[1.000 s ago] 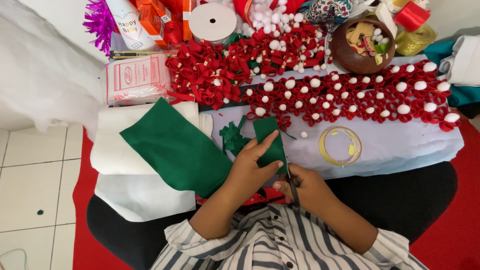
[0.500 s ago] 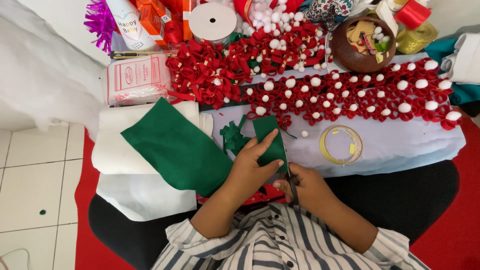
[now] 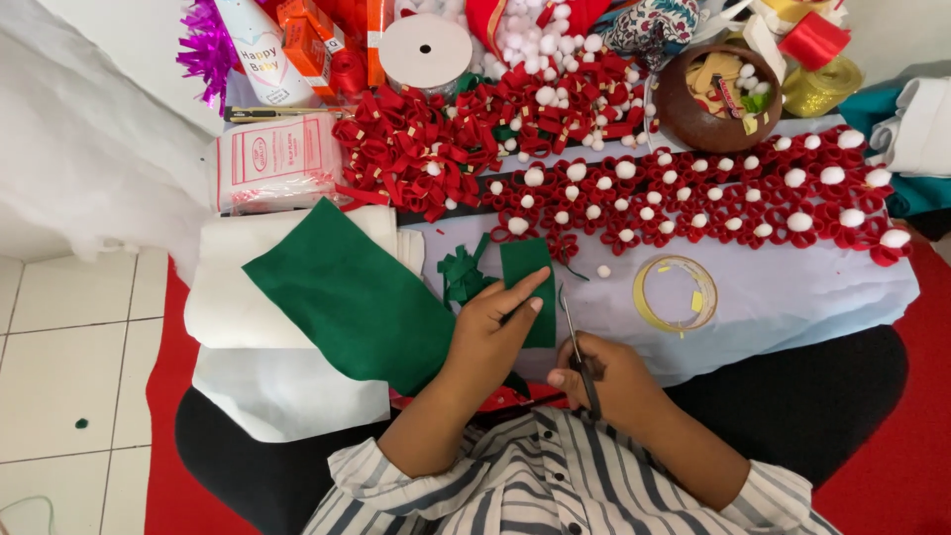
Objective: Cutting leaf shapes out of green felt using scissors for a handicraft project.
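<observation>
Right hand: my right hand [image 3: 606,374] is closed around the handles of the scissors [image 3: 578,347], whose blades point away from me, just right of the felt piece.
Left hand: my left hand [image 3: 492,332] pinches the small green felt piece [image 3: 527,282], thumb and fingers clamped on its near half, forefinger stretched along it.
Felt piece: it lies on the pale cloth [image 3: 792,287] in front of me, upright edge beside the blades.
Offcuts: a heap of green felt scraps [image 3: 462,274] sits just left of the piece.
Large sheet: a big green felt sheet [image 3: 347,297] lies to my left over white fabric [image 3: 258,327].
Tape: a clear tape roll [image 3: 676,293] rests to the right.
Farther off: rows of red flowers with white pompoms [image 3: 713,198], then a brown bowl [image 3: 715,99].
</observation>
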